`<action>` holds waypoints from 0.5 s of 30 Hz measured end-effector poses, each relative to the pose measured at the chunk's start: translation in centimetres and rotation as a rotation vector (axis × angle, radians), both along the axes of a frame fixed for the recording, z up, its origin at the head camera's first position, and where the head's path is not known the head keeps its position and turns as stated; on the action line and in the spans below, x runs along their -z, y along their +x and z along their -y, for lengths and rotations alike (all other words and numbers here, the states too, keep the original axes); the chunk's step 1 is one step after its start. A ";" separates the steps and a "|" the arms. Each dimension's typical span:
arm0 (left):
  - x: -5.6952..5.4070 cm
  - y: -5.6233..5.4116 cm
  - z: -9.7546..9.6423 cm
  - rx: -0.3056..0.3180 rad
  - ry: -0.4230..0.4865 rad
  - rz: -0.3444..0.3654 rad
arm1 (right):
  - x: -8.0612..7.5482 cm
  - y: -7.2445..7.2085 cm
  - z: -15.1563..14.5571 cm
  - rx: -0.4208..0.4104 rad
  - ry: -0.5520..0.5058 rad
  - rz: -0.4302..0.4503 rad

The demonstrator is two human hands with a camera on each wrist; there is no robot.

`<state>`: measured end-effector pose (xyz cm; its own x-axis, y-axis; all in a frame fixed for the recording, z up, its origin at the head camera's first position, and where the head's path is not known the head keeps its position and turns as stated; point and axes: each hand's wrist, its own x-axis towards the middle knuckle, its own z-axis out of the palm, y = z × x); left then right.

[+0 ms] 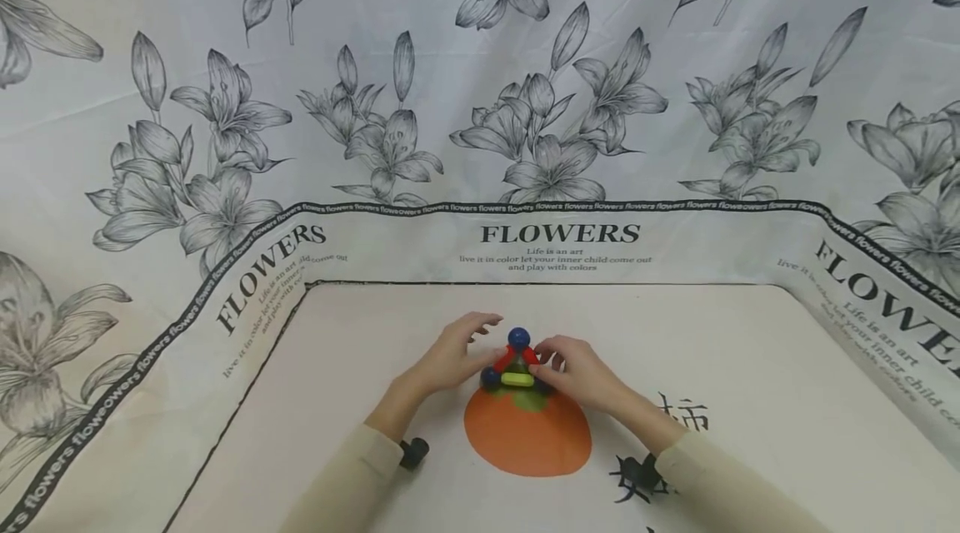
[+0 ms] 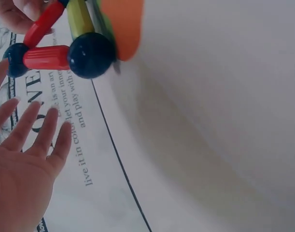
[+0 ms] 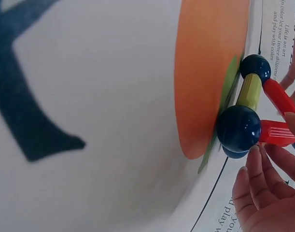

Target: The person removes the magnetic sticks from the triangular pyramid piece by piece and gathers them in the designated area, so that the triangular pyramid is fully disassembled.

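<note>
A magnetic ball-and-rod frame of blue balls, red rods and a yellow-green rod (image 1: 517,380) stands at the middle, a blue ball (image 1: 518,338) at its peak. My left hand (image 1: 453,354) is at its left side, thumb near the left red rod. In the left wrist view, that hand's fingers (image 2: 51,124) spread loosely and straight, apart from the rods, close by the far blue ball (image 2: 16,59). My right hand (image 1: 581,366) holds the right red rod (image 3: 276,131) between thumb and fingers. Its other fingertips sit right under a lower blue ball (image 3: 239,128).
Beneath the frame lies a white cloth with a printed orange persimmon (image 1: 528,433) and black characters (image 1: 684,414). Behind rises a flower-printed curtain (image 1: 555,117). Black wrist-camera pieces (image 1: 415,453) show by both cuffs.
</note>
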<state>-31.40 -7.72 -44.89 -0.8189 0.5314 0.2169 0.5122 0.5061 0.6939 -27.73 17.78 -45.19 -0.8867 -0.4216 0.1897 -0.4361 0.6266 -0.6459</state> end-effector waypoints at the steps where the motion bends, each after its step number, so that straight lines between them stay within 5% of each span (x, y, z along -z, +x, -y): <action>1: -0.1 -0.1 -0.3 0.012 0.018 0.003 | 0.0 -0.1 0.1 -0.002 0.000 -0.003; 15: -0.7 -0.6 -3.0 0.062 0.084 0.014 | -0.3 -1.0 1.1 -0.026 0.051 -0.041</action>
<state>-32.05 -4.72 -44.17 -0.7883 0.5615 0.2514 0.5307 0.4139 0.7397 -28.73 16.65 -44.89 -0.8674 -0.4542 0.2033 -0.4779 0.6465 -0.5946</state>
